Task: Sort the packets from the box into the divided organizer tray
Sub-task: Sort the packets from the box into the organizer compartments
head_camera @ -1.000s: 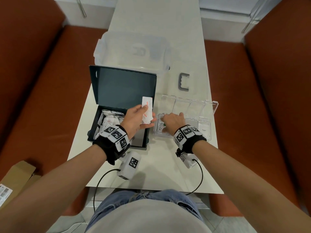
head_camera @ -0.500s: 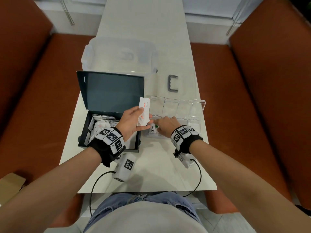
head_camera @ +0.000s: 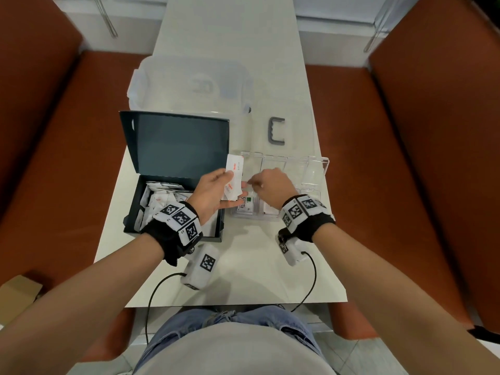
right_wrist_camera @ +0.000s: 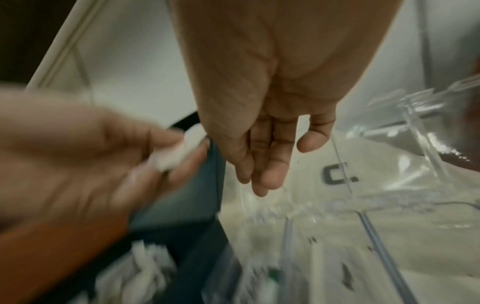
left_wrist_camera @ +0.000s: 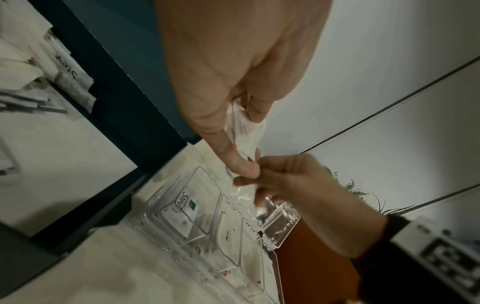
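My left hand [head_camera: 230, 182] holds white salt packets [head_camera: 234, 175] with red print upright, between the dark box [head_camera: 173, 147] and the clear divided tray [head_camera: 313, 169]. The left wrist view shows them pinched between thumb and fingers of that left hand [left_wrist_camera: 241, 144], as white salt packets [left_wrist_camera: 246, 131]. My right hand [head_camera: 250, 184] hovers over the tray's left end, its fingertips close to the packets; in its wrist view this right hand [right_wrist_camera: 280, 164] has straight fingers and holds nothing. A Stevia packet [head_camera: 246, 208] lies in the left compartment. Several packets [head_camera: 159, 197] fill the box.
A clear lidded bin [head_camera: 189, 85] stands behind the box. A grey U-shaped handle [head_camera: 277, 133] lies on the table behind the tray. Brown benches [head_camera: 405, 158] flank the narrow table [head_camera: 243, 280]. A cardboard box [head_camera: 19, 288] sits on the floor at the lower left.
My right hand has lifted off the tray's left compartment and moved left toward the packets. My left hand keeps holding the salt packets, raised slightly.
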